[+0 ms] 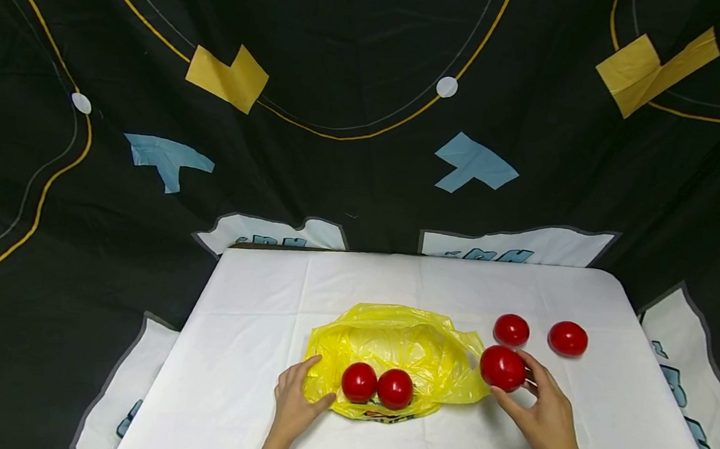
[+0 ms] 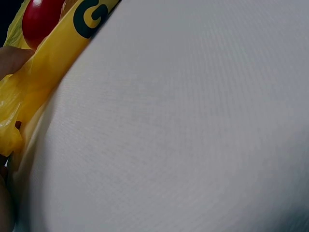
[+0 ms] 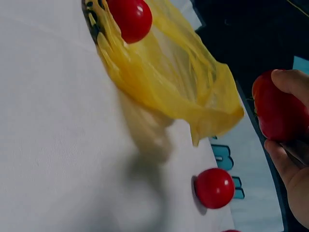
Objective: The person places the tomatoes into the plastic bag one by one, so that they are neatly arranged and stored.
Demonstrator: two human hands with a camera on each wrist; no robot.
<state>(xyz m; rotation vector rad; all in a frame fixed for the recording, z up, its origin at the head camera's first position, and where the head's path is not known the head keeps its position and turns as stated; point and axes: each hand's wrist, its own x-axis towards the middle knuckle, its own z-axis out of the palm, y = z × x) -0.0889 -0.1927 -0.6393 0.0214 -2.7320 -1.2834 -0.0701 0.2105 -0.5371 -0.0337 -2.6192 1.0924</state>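
Note:
A yellow plastic bag [image 1: 390, 321] lies spread with its mouth open on the white table. Two red tomatoes [image 1: 359, 382] sit side by side in it near its front edge. At the bag's left side, my left hand [image 1: 299, 396] holds the edge, thumb near the closer tomato; in the left wrist view the thumb [image 2: 14, 60] lies on the yellow plastic and the other fingers are mostly hidden. My right hand [image 1: 540, 408] grips another tomato [image 1: 502, 368] between thumb and fingers, beside the bag's right end. The right wrist view shows this held tomato [image 3: 280, 106] raised off the table.
Two more tomatoes rest behind the right hand: one nearer the bag [image 1: 511, 330], the other farther right [image 1: 567, 338]. The white-covered table [image 1: 248, 300] ends at a dark patterned cloth [image 1: 338, 179] hanging behind it.

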